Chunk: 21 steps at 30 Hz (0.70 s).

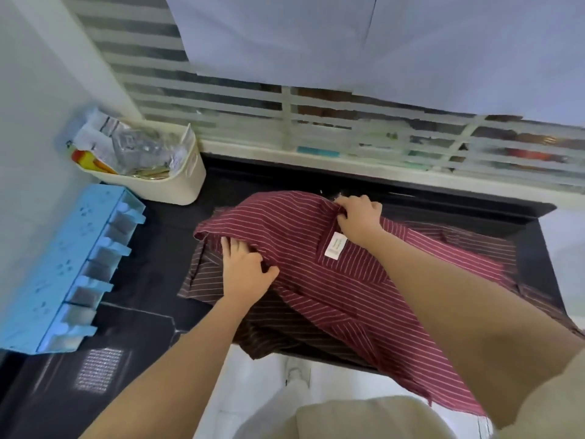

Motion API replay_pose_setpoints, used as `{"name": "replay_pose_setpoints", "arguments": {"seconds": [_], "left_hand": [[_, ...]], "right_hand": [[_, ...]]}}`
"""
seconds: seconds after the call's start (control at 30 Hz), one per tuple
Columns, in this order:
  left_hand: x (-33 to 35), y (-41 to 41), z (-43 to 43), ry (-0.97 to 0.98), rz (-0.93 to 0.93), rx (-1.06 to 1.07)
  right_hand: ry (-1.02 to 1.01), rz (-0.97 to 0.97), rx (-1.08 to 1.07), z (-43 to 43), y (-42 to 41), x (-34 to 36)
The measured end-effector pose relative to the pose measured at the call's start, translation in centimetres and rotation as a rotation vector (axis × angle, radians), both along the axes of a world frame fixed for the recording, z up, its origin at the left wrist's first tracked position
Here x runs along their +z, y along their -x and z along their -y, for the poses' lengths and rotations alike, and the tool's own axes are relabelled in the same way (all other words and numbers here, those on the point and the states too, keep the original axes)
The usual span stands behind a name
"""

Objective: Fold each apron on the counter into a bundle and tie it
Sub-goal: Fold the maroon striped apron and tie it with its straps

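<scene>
A maroon apron with thin white stripes [304,236] lies rumpled on the black counter [152,248], one end hanging over the front edge. A white label [335,245] shows on it. Beneath it lies a darker brown striped apron [202,280]. My left hand [247,270] is on the left part of the maroon cloth, fingers spread and the thumb tucked into a fold. My right hand [357,217] grips a bunched edge of the maroon apron at the far side.
A cream bin [177,182] full of packets stands at the back left corner. A light blue organiser [63,264] with small drawers runs along the left wall. A frosted striped window [316,115] backs the counter. The counter's front edge drops to a white floor.
</scene>
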<state>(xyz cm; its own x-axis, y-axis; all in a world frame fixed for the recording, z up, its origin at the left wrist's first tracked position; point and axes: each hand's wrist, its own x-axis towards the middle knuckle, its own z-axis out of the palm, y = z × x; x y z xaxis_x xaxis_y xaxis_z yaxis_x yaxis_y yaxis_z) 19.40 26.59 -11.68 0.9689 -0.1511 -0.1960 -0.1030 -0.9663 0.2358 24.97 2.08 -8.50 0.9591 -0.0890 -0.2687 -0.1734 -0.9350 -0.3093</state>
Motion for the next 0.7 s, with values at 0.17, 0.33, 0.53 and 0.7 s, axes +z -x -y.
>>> {"name": "replay_pose_setpoints", "arguments": {"seconds": [0.17,0.33,0.53,0.7], "left_hand": [[-1.6,-0.9,-0.1,-0.045,-0.112,0.200],[0.0,-1.7,3.3,0.188,0.374,0.241],[-0.7,-1.2,12.3,0.339,0.002,-0.301],[-1.9,-0.9,19.2,0.265,-0.157,-0.401]], "right_hand": [[-0.076,-0.129,-0.061,0.2,0.1,-2.5],[-0.203,-0.116,-0.245,5.0,2.6,-3.4],[-0.227,-0.130,-0.482,14.1,8.8,-3.8],[-0.108,-0.148,-0.618,22.7,13.1,-4.5]]}}
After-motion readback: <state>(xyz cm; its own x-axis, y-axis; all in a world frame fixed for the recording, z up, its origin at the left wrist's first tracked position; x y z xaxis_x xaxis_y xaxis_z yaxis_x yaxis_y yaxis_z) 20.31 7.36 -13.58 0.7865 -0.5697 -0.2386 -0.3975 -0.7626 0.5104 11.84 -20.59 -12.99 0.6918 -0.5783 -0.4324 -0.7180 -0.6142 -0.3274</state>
